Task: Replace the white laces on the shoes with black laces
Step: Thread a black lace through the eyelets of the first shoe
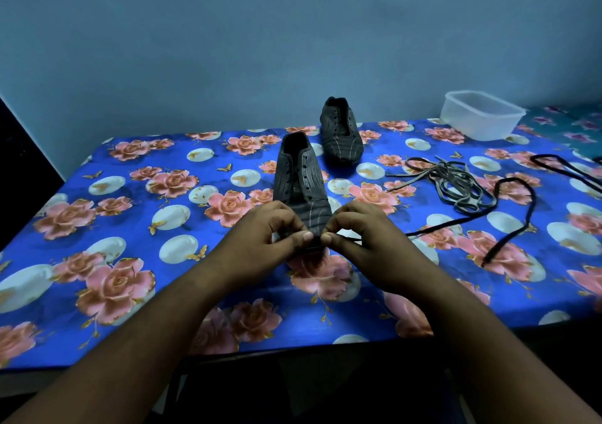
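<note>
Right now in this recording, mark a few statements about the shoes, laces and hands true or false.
1. Both shoes have no laces in them. True: near shoe, far shoe.
2. The pale laces are in the plastic container. False: they lie piled on the tablecloth.
3. The right hand pinches a black lace. True.
4. The left hand rests flat on the cloth. False: its fingers are curled at the near shoe's toe.

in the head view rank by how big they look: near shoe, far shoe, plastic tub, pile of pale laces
1. Pile of pale laces, widest spread.
2. Near shoe, partly covered by both hands.
3 and 4. Plastic tub and far shoe look alike; not ranked.
Nearness to the camera favours the near shoe over the far one.
</note>
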Available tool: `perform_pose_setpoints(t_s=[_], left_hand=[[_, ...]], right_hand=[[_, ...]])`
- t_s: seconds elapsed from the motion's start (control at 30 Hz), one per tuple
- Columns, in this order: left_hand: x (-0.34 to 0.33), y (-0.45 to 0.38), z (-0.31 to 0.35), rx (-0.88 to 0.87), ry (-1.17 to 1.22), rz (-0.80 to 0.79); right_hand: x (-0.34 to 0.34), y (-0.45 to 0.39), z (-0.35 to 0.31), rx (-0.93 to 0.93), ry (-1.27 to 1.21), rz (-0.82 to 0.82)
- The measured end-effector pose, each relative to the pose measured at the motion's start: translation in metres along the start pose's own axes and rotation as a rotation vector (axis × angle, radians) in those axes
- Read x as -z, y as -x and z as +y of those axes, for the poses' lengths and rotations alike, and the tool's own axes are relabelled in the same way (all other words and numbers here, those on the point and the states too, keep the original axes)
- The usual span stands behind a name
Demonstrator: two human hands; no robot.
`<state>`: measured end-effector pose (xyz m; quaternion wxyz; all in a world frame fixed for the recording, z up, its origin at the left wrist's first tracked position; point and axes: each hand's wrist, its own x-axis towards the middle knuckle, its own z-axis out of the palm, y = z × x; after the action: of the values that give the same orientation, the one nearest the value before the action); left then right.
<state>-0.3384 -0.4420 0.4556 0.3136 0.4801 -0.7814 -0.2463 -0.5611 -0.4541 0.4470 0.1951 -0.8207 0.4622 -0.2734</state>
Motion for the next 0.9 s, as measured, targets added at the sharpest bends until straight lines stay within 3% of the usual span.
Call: perform_pose_setpoints(t_s=[0.17,0.27,0.4,0.5,0.67,0.77,0.9], left_hand=[[0.012,0.004,-0.018,-0.082,-0.322,0.049],[0.02,0.008,-0.032,-0.005,-0.416,0.057],[0.015,0.012,-0.038,0.045,-0.443,0.087],[0.008,0.01,-0.022,-0.01,-0.438,0.133],[-0.012,0.005,-0.003,-0.068,-0.326,0.019],[-0.017,0.004,-0.005,-0.055,-0.209,0.046],[-0.014,0.004,-0.01,-0.052,-0.25,0.07]], right_hand=[[0.004,0.004,0.012,-0.02,0.009,-0.03],[0.008,0.006,0.02,-0.055,0.017,-0.03],[0.003,0.005,0.021,-0.065,-0.047,-0.003],[-0.002,0.002,0.014,-0.041,-0.09,-0.003],[-0.005,-0.002,0.005,0.003,-0.063,-0.021],[-0.005,-0.002,0.007,-0.009,-0.073,-0.02],[-0.006,0.001,0.014,-0.003,-0.041,-0.023]])
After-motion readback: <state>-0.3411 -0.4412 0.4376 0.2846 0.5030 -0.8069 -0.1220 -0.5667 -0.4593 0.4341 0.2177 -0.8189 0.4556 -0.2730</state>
